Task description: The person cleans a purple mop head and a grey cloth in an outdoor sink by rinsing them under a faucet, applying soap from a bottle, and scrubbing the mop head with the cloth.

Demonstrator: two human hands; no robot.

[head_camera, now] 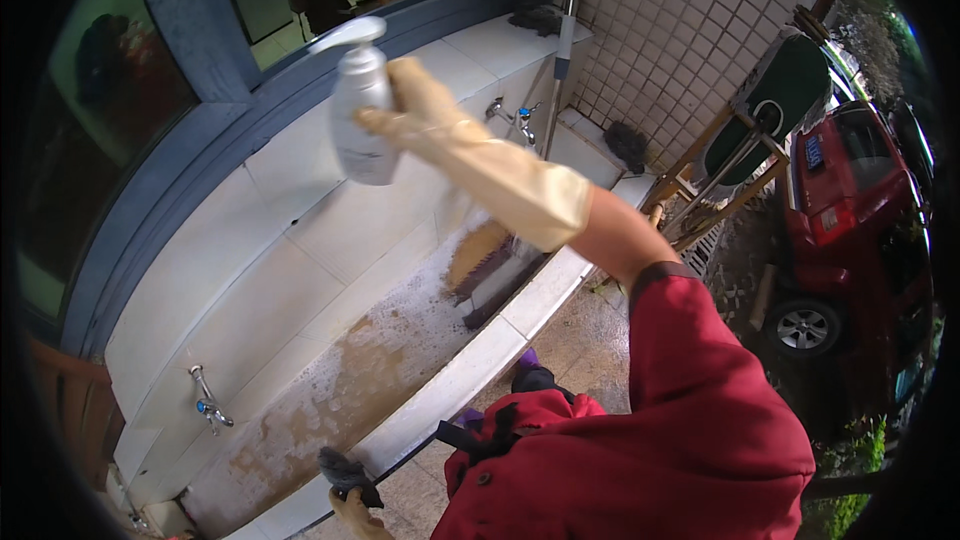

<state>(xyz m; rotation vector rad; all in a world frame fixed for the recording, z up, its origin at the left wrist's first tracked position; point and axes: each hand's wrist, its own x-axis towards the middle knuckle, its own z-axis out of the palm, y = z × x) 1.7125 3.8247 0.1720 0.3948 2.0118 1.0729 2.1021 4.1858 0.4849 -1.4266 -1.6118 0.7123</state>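
Note:
My right hand [409, 105], in a cream rubber glove, grips a white pump bottle [361, 136] raised above the back of a long tiled trough [517, 311]. The bottle stands nearly upright, its nozzle pointing left towards the window. My left hand [356, 516], gloved alike, holds a crumpled dark grey cloth or scouring pad [346, 474] at the trough's near rim; only part of that hand shows. Murky brown water with white foam [352, 367] covers the trough's bottom. A dark purple piece with a toothed edge [484, 266] lies at its right end, too unclear to name.
Two blue-marked taps stick out of the trough's back wall, one left [206, 401] and one right [521, 116]. A metal pole [564, 60] leans in the corner. Dark clumps [536, 19] lie on the ledge. Right stand a wooden frame [724, 157] and a red car [832, 195].

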